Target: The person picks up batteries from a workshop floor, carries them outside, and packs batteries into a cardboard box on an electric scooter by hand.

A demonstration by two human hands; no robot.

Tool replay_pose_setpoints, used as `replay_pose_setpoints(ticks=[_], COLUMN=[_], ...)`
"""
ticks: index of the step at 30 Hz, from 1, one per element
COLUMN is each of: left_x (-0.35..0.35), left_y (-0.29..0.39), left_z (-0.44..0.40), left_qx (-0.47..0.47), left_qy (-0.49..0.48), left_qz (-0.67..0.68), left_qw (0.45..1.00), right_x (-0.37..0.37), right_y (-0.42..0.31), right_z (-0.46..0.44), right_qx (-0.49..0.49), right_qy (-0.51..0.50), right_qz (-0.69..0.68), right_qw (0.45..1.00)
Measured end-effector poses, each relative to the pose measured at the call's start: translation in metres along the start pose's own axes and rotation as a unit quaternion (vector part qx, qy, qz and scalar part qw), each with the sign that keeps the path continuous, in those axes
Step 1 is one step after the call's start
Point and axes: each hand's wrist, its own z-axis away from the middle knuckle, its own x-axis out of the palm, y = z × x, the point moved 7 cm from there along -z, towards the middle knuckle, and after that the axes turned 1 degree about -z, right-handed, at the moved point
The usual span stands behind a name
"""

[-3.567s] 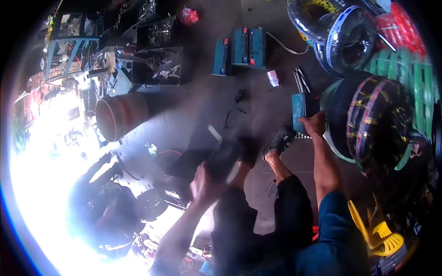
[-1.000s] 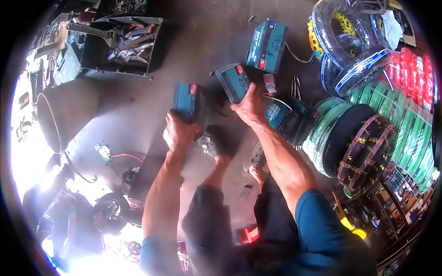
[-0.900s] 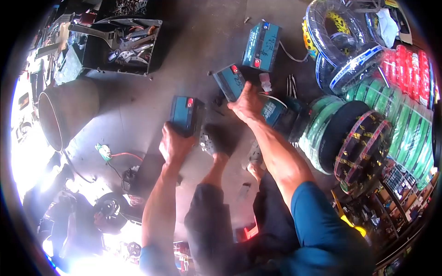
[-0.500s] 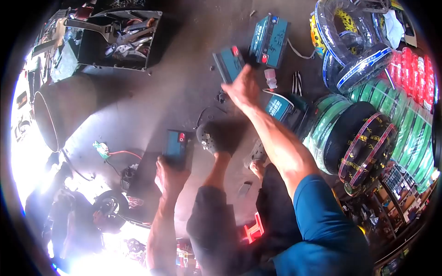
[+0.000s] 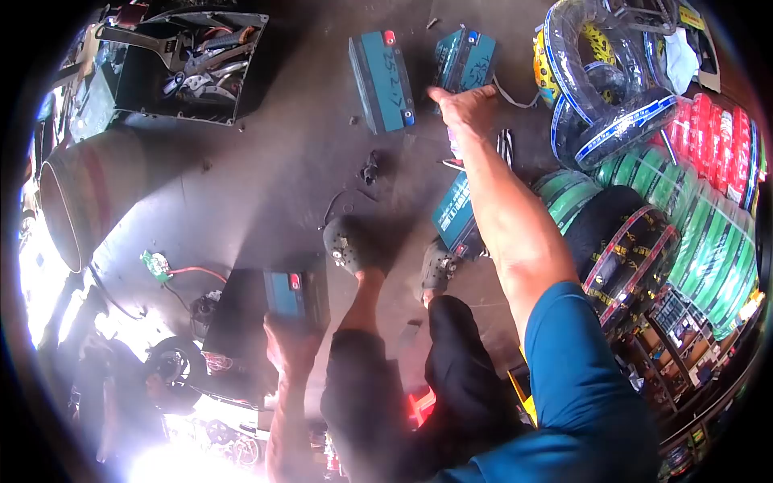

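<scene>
In the fingers of the left hand, a blue-green battery, gripped round its near end, all a bit blurry. Red cap at its far right corner. Up ahead and to the right, in the right hand, thumb and fingers spread apart, close over the near end of a second battery. Hard to tell if touching or gripping it. Just left of that thumb, a battery with writing on it, with only a thin strip of floor between. Back from the right fingers, a fourth battery, partly hidden by the arm. Right of the right fingers, shiny black tubes. Well left of them, the edge of a tool box. Ahead of the left fingers, a wide stretch of floor. Just right of the left fingers' battery, a shoe.
</scene>
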Motion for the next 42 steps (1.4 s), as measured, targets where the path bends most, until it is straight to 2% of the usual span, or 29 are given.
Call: replay_pose_setpoints(ticks=[3, 6, 9, 10, 12, 14, 15, 19, 23, 25, 27, 28, 29, 31, 33, 35, 36, 38, 40, 42], left_x=[0.012, 0.038, 0.022, 0.029, 0.05, 0.06, 0.067, 0.082, 0.07, 0.065, 0.073, 0.064, 0.07, 0.071, 0.106, 0.1, 0.154, 0.199, 0.186, 0.225], left_y=[-0.024, -0.068, -0.065, -0.081, -0.121, -0.157, -0.173, -0.218, -0.231, -0.237, -0.249, -0.252, -0.26, -0.272, -0.29, -0.305, -0.312, -0.33, -0.346, -0.375], left_z=[0.018, 0.041, 0.086, 0.103, 0.141, 0.188, 0.212, 0.325, 0.447, 0.512, 0.563, 0.586, 0.606, 0.655, 0.698, 0.732, 0.751, 0.779, 0.802, 0.806], left_qx=[-0.031, 0.056, -0.063, -0.093, -0.072, -0.097, -0.127, -0.126, -0.287, -0.375, -0.398, -0.414, -0.418, -0.469, -0.495, -0.515, -0.539, -0.56, -0.586, -0.613], left_qy=[-0.029, 0.017, 0.032, 0.008, 0.035, 0.022, -0.007, 0.023, -0.02, -0.055, -0.083, -0.092, -0.081, -0.126, -0.114, -0.113, -0.103, -0.101, -0.108, -0.12], left_qz=[0.042, 0.112, 0.037, 0.065, 0.078, 0.121, 0.159, 0.228, 0.222, 0.292, 0.337, 0.379, 0.376, 0.443, 0.482, 0.553, 0.565, 0.578, 0.615, 0.604], left_qw=[0.998, 0.992, 0.997, 0.993, 0.994, 0.988, 0.979, 0.965, 0.932, 0.878, 0.849, 0.823, 0.823, 0.754, 0.714, 0.645, 0.616, 0.585, 0.517, 0.495], right_x=[0.005, -0.002, -0.024, -0.034, -0.061, -0.077, -0.09, -0.132, -0.199, -0.244, -0.268, -0.279, -0.293, -0.322, -0.335, -0.336, -0.335, -0.334, -0.345, -0.323], right_y=[0.005, 0.015, 0.016, 0.013, 0.002, -0.004, -0.007, -0.001, -0.003, -0.011, 0.002, 0.009, 0.011, 0.017, 0.026, 0.039, 0.048, 0.06, 0.072, 0.079], right_z=[-0.007, -0.018, -0.025, -0.025, -0.012, -0.006, 0.01, 0.078, 0.17, 0.233, 0.267, 0.285, 0.31, 0.366, 0.416, 0.462, 0.481, 0.551, 0.618, 0.688], right_qx=[-0.032, -0.065, -0.098, -0.112, -0.113, -0.128, -0.15, -0.261, -0.28, -0.311, -0.467, -0.491, -0.51, -0.534, -0.585, -0.595, -0.59, -0.572, -0.569, -0.572], right_qy=[-0.017, -0.033, -0.073, -0.07, -0.12, -0.196, -0.18, -0.221, -0.262, -0.294, -0.239, -0.229, -0.219, -0.246, -0.228, -0.224, -0.219, -0.211, -0.212, -0.208], right_qz=[-0.071, -0.033, 0.023, 0.049, 0.107, 0.125, 0.144, 0.264, 0.318, 0.339, 0.358, 0.381, 0.411, 0.457, 0.489, 0.541, 0.561, 0.6, 0.623, 0.626], right_qw=[0.997, 0.997, 0.992, 0.99, 0.981, 0.964, 0.961, 0.902, 0.867, 0.838, 0.773, 0.749, 0.723, 0.667, 0.606, 0.551, 0.537, 0.518, 0.493, 0.487])
